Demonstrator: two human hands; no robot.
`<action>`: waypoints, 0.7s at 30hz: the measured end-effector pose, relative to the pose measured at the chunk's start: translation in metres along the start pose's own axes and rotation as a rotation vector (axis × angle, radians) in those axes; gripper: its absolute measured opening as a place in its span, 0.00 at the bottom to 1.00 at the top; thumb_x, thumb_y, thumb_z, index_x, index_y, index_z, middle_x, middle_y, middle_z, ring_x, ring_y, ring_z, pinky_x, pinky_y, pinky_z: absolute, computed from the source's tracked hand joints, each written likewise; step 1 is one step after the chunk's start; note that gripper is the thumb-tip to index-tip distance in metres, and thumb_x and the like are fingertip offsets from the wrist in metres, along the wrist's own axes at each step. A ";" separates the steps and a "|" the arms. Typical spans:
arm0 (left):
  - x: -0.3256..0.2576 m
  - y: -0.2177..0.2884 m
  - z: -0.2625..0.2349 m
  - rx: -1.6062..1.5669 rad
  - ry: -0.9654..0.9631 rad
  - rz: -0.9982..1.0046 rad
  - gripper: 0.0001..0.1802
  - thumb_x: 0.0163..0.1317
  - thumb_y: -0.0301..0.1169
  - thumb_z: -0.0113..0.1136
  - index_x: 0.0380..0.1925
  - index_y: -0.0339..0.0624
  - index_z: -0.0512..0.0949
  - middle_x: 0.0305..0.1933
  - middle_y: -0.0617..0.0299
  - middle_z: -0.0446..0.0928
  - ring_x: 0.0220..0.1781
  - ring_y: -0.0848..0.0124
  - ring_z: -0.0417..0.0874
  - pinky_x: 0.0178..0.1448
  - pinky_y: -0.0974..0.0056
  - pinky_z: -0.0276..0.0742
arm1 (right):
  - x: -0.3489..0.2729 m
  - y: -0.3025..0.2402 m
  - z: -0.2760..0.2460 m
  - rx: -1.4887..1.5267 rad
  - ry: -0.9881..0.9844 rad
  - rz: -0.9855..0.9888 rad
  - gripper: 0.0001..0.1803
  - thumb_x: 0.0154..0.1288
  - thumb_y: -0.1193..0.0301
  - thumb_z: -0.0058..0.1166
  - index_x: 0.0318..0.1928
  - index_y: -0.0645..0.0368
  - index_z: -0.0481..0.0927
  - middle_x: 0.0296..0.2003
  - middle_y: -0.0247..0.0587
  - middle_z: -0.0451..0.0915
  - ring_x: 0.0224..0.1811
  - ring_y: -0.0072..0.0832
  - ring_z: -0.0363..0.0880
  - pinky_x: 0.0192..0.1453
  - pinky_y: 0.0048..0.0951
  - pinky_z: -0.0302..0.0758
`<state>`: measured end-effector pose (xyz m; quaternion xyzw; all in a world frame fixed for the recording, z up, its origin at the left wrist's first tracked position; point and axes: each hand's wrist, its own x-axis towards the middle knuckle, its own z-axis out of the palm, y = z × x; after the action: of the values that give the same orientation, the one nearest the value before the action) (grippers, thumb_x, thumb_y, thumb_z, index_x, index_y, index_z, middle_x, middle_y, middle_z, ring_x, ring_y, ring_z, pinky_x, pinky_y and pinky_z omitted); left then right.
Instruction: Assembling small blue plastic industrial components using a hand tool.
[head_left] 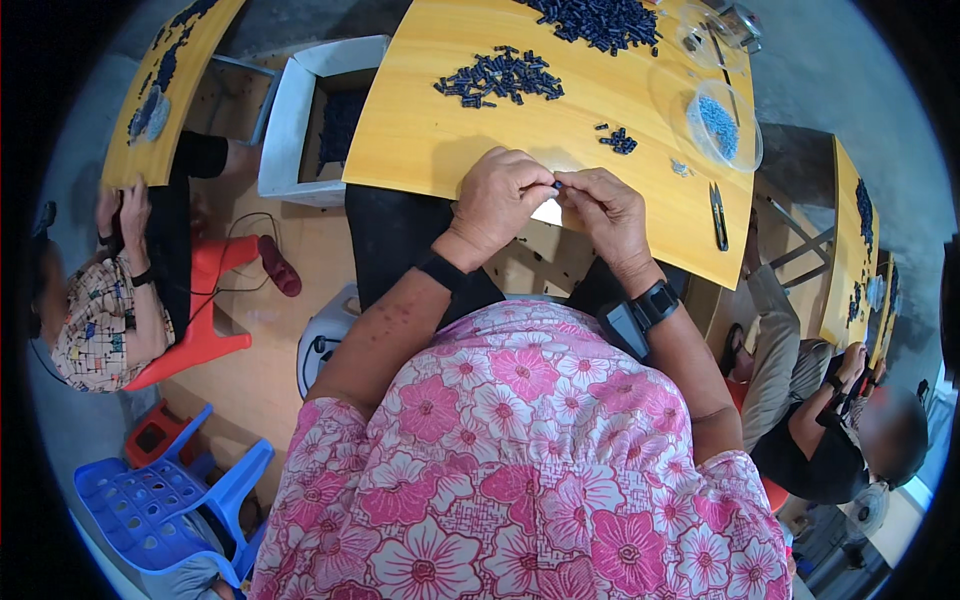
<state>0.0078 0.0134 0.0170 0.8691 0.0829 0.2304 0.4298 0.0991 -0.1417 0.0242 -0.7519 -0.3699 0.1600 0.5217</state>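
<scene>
Over the front edge of the yellow table (pixel 420 140), my left hand (pixel 497 205) and my right hand (pixel 612 212) meet at their fingertips. Both pinch one small dark cylindrical piece (pixel 557 185), mostly covered by the fingers. Beyond my hands lies a heap of similar dark pieces (pixel 500 77), with a larger heap (pixel 600 22) at the far edge. A small cluster of these pieces (pixel 620 143) sits nearer my right hand. To its right are a few tiny pale bits (pixel 681 168) and black-handled thread snips (pixel 719 217).
A clear tub (pixel 752 158) at the table's right edge holds small light-blue parts (pixel 715 125). Left of the table stands a white box (pixel 285 150) with dark contents. A blue plastic chair (pixel 150 505) is at lower left. Co-workers sit at tables on both sides.
</scene>
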 end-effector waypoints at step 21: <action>0.000 -0.005 0.003 0.031 -0.011 0.023 0.04 0.47 0.26 0.65 0.25 0.42 0.81 0.31 0.62 0.78 0.38 0.60 0.75 0.44 0.60 0.72 | 0.003 -0.006 0.001 0.244 0.028 0.317 0.10 0.59 0.82 0.56 0.41 0.62 0.84 0.34 0.37 0.80 0.34 0.20 0.79 0.40 0.21 0.76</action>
<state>0.0097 0.0145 0.0112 0.8779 0.0741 0.2291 0.4140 0.0977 -0.1378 0.0295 -0.7342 -0.2172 0.2732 0.5823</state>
